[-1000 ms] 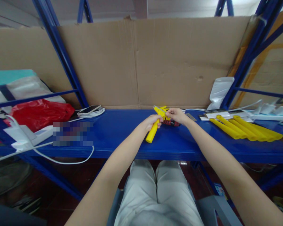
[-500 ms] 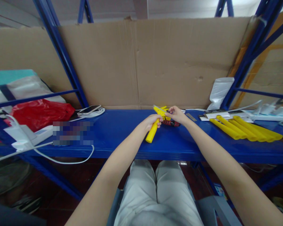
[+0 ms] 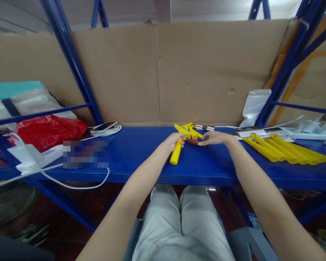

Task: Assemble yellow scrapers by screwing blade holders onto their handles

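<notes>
My left hand [image 3: 175, 141] is wrapped round the yellow handle [image 3: 175, 154] of what looks like a scraper. Its handle slants toward me, and the flat yellow head [image 3: 182, 129] points away to the upper left. Just right of it, a red-and-black screwdriver [image 3: 192, 141] lies across the blue shelf. The fingers of my right hand [image 3: 210, 138] are closed at the screwdriver's right end; its tip is hidden. Small yellow pieces [image 3: 192, 131] lie behind the screwdriver, close to the scraper head.
Several yellow tubular handles [image 3: 285, 149] lie on the right, beside a white power strip [image 3: 315, 135]. A black-and-white strip [image 3: 204, 127] is at the back. To the left are a phone [image 3: 104, 126], coiled white cable [image 3: 112, 129] and a red bag [image 3: 51, 130]. Cardboard [image 3: 192, 72] stands behind.
My right hand has left the scraper head and moved right and down to the screwdriver. My left hand still holds the yellow handle in nearly the same place.
</notes>
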Tool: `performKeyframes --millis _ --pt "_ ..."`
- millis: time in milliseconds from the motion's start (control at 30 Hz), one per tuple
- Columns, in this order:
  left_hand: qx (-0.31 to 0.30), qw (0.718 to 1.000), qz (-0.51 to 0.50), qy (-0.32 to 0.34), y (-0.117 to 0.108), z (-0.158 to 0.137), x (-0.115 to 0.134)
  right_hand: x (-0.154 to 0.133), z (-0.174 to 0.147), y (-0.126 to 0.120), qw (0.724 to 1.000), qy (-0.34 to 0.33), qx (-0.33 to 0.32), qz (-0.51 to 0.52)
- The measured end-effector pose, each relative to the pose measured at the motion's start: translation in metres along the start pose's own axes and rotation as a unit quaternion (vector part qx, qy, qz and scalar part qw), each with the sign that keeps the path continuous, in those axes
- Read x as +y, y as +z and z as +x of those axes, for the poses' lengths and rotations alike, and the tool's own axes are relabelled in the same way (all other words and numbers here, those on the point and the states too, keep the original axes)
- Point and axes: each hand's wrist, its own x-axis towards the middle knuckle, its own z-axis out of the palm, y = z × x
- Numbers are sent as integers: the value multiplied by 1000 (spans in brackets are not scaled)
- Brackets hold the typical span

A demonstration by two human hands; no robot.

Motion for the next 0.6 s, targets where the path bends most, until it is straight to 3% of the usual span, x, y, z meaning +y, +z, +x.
performKeyframes --millis 167,300,433,600 --pt "21 1000 -19 2 -1 -1 2 4 0 2 1000 0 3 -18" --pt "22 999 -36 -10 -2 -2 3 3 -4 2 985 -8 44 166" --pt "21 998 -55 -17 -2 -3 5 5 -4 0 925 -28 191 328" --pt "21 998 -51 -19 -3 -1 4 11 7 -3 808 -89 381 440"
